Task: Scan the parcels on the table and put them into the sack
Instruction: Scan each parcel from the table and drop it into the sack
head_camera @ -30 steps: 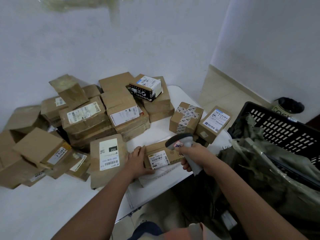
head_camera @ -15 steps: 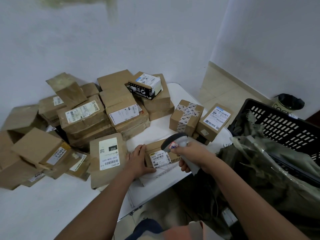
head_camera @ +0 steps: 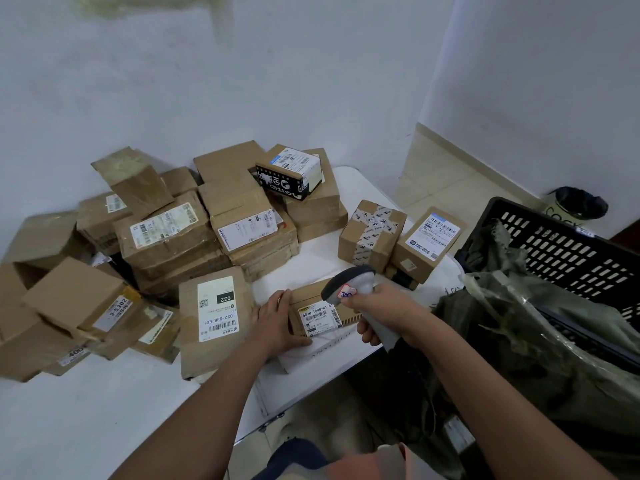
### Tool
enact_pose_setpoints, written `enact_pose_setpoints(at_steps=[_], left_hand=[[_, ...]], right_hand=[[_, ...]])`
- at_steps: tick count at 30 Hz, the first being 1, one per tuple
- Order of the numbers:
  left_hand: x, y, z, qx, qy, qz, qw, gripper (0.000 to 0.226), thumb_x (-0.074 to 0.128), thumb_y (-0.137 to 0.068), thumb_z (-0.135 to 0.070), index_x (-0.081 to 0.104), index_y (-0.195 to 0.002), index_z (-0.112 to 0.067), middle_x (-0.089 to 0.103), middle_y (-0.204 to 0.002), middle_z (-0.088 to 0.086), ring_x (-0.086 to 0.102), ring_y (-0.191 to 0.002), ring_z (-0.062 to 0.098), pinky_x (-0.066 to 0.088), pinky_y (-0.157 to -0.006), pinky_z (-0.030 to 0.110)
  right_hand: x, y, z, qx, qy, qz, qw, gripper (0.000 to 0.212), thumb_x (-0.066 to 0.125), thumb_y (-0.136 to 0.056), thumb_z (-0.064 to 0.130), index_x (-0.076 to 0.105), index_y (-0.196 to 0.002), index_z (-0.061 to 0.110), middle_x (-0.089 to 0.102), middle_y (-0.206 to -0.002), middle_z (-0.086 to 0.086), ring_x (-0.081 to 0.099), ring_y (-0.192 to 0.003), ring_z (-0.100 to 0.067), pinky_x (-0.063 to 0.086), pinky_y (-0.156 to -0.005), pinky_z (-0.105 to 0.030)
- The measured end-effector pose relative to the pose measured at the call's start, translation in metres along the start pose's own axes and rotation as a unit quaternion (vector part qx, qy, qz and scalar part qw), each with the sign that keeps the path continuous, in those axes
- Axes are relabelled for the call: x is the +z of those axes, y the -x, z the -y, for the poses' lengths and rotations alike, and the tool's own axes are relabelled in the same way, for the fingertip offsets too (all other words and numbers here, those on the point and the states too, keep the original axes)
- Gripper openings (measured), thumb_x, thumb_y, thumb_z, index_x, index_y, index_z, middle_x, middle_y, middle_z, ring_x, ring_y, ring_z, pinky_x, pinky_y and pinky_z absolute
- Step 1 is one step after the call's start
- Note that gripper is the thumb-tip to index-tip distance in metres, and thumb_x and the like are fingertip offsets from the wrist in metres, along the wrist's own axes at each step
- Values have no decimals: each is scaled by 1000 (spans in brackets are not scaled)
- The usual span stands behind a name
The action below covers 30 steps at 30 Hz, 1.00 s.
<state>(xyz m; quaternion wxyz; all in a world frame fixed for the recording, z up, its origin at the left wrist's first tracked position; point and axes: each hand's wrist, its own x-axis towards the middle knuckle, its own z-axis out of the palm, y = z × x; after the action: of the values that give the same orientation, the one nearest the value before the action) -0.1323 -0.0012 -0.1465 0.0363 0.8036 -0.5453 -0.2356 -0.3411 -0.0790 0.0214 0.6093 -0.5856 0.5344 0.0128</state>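
Note:
A small brown parcel (head_camera: 320, 315) with a white barcode label lies near the front edge of the white table (head_camera: 104, 403), on top of a flat white packet (head_camera: 322, 351). My left hand (head_camera: 277, 320) holds the parcel's left side, thumb along its front. My right hand (head_camera: 384, 311) grips a grey handheld scanner (head_camera: 349, 282), whose head hangs just above the parcel's label. The olive-green sack (head_camera: 540, 327) stands open to the right, draped inside a black plastic crate (head_camera: 568, 247).
Several brown cardboard parcels are piled across the table's left and back; a flat one marked 032 (head_camera: 216, 315) lies beside my left hand. Two boxes (head_camera: 372, 233) (head_camera: 429, 240) stand at the right rear. A dark bin (head_camera: 578, 206) sits on the floor by the wall.
The scanner head has shifted left over the parcel's label. My left hand has stayed on the parcel.

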Motion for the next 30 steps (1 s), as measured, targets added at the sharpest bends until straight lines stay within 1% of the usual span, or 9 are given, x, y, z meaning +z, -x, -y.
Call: enact_pose_setpoints(at_steps=[3, 8, 10, 15, 19, 22, 24, 27, 30], left_hand=[[-1, 1, 0, -2, 17, 5, 1000, 121, 74, -71, -65, 2, -157, -20, 3, -162, 3, 13, -149, 24, 10, -120, 43], [-18, 12, -15, 4, 138, 37, 990, 110, 75, -72, -64, 12, -155, -29, 15, -150, 4, 38, -134, 26, 36, -110, 34], [-26, 16, -31, 16, 184, 78, 980, 103, 73, -73, -65, 16, -153, -34, 18, -147, 0, 41, -132, 22, 38, -108, 31], [-20, 17, -92, 81, 158, 196, 964, 84, 68, -73, -71, 30, -143, -46, 28, -137, -2, 52, -116, 17, 43, -98, 25], [10, 18, -151, 90, 134, 296, 941, 76, 65, -74, -72, 39, -138, -40, 44, -126, -2, 55, -110, 16, 47, -98, 30], [48, 25, -190, 32, 200, 395, 896, 69, 64, -78, -69, 47, -133, -31, 58, -113, 0, 63, -94, 15, 54, -90, 32], [76, 31, -212, -47, 240, 432, 868, 59, 60, -86, -62, 50, -130, -24, 60, -110, 3, 64, -87, 16, 54, -82, 31], [113, 38, -239, -183, 289, 477, 809, 55, 56, -89, -62, 51, -125, -21, 60, -115, 7, 65, -95, 26, 54, -84, 32], [147, 42, -266, -276, 359, 502, 737, 49, 54, -91, -58, 55, -112, -14, 59, -110, 12, 57, -106, 30, 49, -97, 39]], right_hand=[[-3, -1, -5, -1, -16, -9, 1000, 39, 60, -96, 36, 58, -110, 0, 62, -65, -11, 59, -48, -16, 49, -46, -22], [-30, -6, -37, 29, -53, -64, 996, 38, 62, -94, 40, 58, -107, 5, 66, -73, -11, 63, -58, -18, 51, -52, -26], [-52, -8, -59, 62, -98, -105, 988, 40, 65, -92, 41, 60, -104, 4, 65, -72, -13, 63, -59, -21, 50, -53, -29], [-118, 11, -132, 90, -245, -220, 940, 39, 66, -92, 38, 65, -95, -1, 59, -64, -13, 57, -53, -22, 48, -53, -30], [-153, 39, -196, 126, -306, -251, 910, 35, 63, -95, 35, 62, -95, 0, 58, -66, -12, 55, -54, -21, 46, -52, -31], [-165, 59, -239, 161, -351, -257, 886, 35, 63, -95, 35, 62, -93, 1, 58, -68, -13, 55, -58, -22, 46, -54, -32], [-168, 68, -268, 178, -370, -265, 873, 37, 64, -94, 37, 62, -94, 0, 58, -67, -12, 56, -57, -22, 46, -53, -31], [-173, 79, -305, 192, -384, -276, 860, 39, 63, -94, 38, 61, -97, -1, 58, -66, -11, 56, -55, -21, 47, -52, -30], [-182, 90, -330, 207, -396, -286, 847, 39, 64, -94, 39, 62, -97, 0, 58, -65, -11, 57, -53, -20, 47, -51, -29]])
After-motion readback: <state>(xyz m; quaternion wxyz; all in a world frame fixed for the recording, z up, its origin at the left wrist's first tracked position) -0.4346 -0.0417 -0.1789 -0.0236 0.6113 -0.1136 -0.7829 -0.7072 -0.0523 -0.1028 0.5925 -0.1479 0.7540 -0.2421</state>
